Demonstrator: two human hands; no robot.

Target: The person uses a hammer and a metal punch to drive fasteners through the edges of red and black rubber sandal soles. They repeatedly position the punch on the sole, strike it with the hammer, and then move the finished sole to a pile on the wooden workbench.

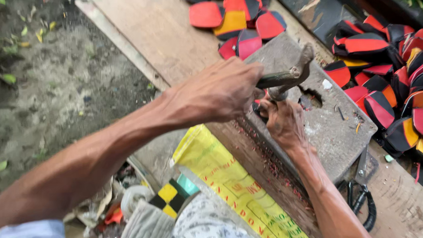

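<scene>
My left hand [220, 93] is closed around the handle of a hammer [294, 71], whose head hangs just above a worn grey wooden block [333, 129]. My right hand [284, 121] rests on the block's near edge and grips a short metal punch [279, 92] right under the hammer head. A small red and black piece [257, 105] peeks out beneath the fingers. What the punch tip touches is hidden by my hands.
Piles of red, black and orange cut pieces lie at the back [238, 19] and on the right [393, 80]. The block sits on a long wooden plank [161, 36]. Black scissors [362, 198] lie by the block. A yellow sack [227, 179] covers my lap; bare ground [55, 82] is on the left.
</scene>
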